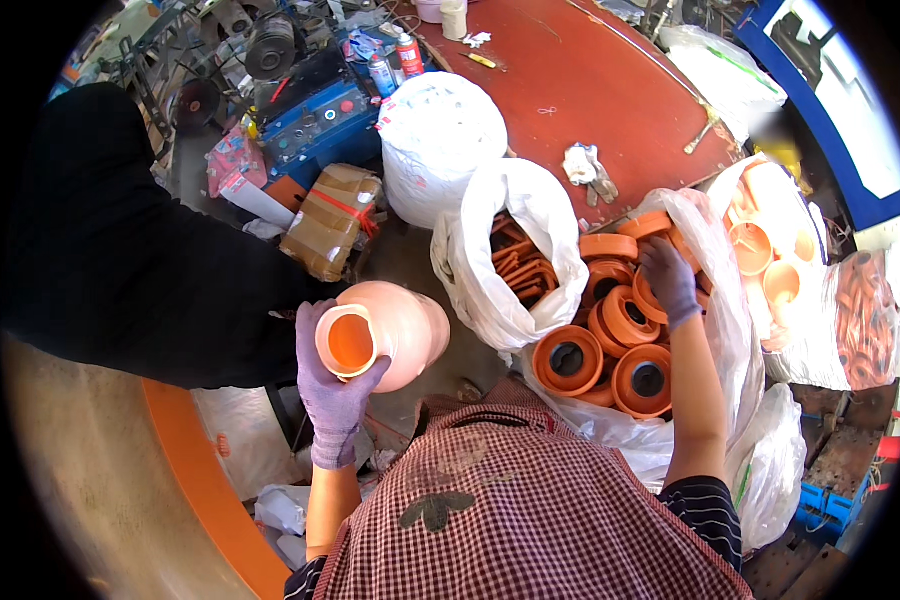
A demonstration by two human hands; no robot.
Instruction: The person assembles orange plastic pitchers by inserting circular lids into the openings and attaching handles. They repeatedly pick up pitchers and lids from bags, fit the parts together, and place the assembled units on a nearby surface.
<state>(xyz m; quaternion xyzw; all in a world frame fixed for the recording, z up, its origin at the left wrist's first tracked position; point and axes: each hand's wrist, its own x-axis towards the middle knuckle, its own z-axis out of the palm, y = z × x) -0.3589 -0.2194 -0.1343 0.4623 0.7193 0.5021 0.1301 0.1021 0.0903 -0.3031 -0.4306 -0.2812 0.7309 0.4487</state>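
Note:
My left hand, in a purple glove, grips a pale orange plastic jug near its neck. The jug is tilted, so its round open mouth faces me. In a clear plastic bag on the right lie several orange round lids, some with black centers. My right hand, also gloved in purple, reaches in among them. Its fingers are bent and closed; their tips, and what they hold, are hidden among the lids.
A white sack of flat orange parts stands between jug and lids, a full white sack behind it. A cardboard box and a black-clothed person are left. White gloves lie on the red table; orange pieces sit far right.

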